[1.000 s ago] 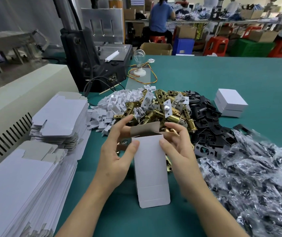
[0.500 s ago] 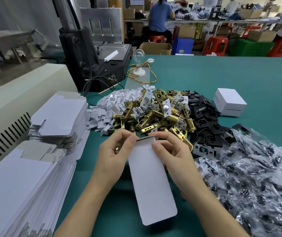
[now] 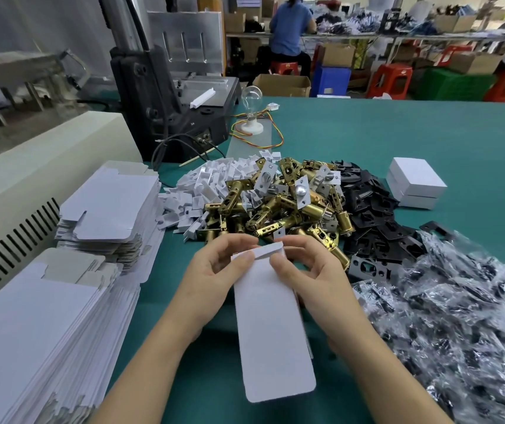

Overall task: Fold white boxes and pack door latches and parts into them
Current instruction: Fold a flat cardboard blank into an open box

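between them, the left hand (image 3: 214, 280) and right hand (image 3: 312, 273) pinch the white box (image 3: 271, 335) at its top flap.

A single head-worn wide-angle camera looks forward and down over the green counter (image 3: 398, 142), close above both forearms.

Box blanks (image 3: 110, 206) were stacked at the left of the surface (image 3: 428, 133). Latches (image 3: 288, 206) were heaped behind the held box (image 3: 271, 332), bagged parts (image 3: 459, 325) piled to its right.
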{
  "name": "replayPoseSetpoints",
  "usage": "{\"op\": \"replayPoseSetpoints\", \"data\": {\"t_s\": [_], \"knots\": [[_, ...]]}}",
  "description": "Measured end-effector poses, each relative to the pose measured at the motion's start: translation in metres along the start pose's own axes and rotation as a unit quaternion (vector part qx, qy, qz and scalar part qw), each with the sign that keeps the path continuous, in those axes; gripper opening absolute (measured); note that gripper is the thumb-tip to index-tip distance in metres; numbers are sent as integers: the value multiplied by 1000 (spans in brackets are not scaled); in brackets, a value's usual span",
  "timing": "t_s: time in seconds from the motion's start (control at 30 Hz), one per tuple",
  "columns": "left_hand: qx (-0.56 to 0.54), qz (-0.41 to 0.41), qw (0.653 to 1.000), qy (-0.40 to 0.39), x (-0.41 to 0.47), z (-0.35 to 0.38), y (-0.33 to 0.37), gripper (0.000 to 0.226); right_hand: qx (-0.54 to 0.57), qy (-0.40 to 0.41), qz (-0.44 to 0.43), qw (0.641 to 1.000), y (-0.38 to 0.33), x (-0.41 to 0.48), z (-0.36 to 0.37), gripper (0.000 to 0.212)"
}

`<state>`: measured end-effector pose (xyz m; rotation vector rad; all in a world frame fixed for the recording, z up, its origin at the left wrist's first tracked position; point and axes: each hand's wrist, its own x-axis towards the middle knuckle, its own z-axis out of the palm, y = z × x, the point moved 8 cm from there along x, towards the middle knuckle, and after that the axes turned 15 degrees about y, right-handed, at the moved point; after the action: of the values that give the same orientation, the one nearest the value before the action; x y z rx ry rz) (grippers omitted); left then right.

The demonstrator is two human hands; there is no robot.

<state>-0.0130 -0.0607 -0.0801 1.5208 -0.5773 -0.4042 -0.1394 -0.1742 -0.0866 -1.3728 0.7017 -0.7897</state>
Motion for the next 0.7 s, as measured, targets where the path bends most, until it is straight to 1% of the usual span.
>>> {"op": "replayPoseSetpoints", "data": {"t_s": [0.13, 0.2, 0.27, 0.33, 0.43, 0.5, 0.7], "knots": [[-6, -39, 999, -6, 1, -1, -6, 23, -17, 3, -16, 1000, -1, 2, -1, 13], [-17, -55, 998, -9, 2, -1, -9, 20, -28, -2, -20, 999, -2, 2, -2, 14], [-5, -53, 998, -25, 1, 1, -9, 15, -40, -9, -34, 999, -5, 1, -1, 16], [26, -31, 999, -30, 1, 3, -7, 20, -62, -17, -59, 996, -7, -1, 1, 17], [36, -22, 999, -31, 1, 3, -7, 20, -86, -28, -78, 993, -7, -1, 4, 18], [33, -27, 998, -37, 1, 2, -7, 20, -93, -35, -76, 992, -7, -1, 5, 20], [-1, -75, 996, -57, 0, -1, -11, 22, -76, -62, -45, 994, -3, -1, 6, 24]]}}
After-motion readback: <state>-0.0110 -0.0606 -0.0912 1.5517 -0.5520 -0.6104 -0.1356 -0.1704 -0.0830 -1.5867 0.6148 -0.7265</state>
